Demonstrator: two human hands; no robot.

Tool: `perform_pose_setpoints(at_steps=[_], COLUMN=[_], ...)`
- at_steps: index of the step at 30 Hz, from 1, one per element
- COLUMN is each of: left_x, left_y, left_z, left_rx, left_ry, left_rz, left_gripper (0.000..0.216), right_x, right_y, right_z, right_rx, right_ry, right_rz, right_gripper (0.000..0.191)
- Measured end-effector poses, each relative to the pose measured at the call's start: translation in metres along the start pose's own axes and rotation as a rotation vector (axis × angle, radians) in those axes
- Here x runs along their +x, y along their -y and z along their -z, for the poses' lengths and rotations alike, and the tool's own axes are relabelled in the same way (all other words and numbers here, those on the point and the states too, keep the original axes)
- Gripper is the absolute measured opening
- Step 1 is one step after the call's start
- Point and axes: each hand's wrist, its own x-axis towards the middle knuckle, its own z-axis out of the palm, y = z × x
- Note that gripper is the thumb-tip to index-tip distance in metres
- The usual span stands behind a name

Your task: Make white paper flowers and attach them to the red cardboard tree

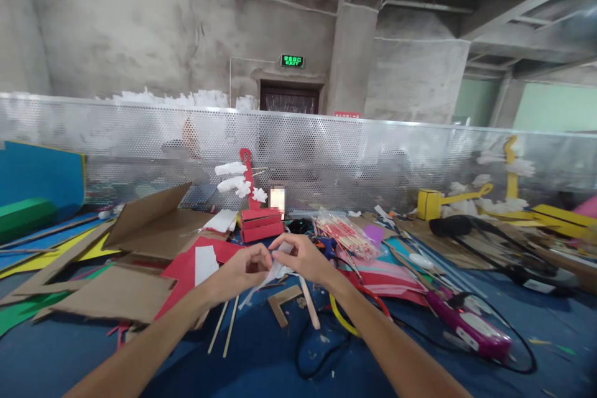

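My left hand and my right hand meet above the blue table top, both pinched on a small piece of white tissue paper that hangs down between them. Just behind my hands stands a red cardboard model with a red upright stick and white tissue tufts on it. Thin wooden sticks and an L-shaped cardboard scrap lie below my hands.
Brown cardboard sheets and red paper lie to the left. A bag of sticks, a purple glue gun with black cables and a yellow model are on the right. A perforated metal screen closes the far edge.
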Motion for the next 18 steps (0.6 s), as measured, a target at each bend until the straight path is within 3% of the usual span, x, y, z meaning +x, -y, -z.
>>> perform_pose_setpoints(at_steps=[18], left_x=[0.004], left_y=[0.012], left_z=[0.004], left_rx=[0.029], left_ry=[-0.077], left_rz=[-0.024], left_gripper=[0.012], right_x=[0.002], right_y=[-0.003], right_z=[-0.001], right_rx=[0.182], right_ry=[-0.023], right_rz=[-0.049], right_gripper=[0.017])
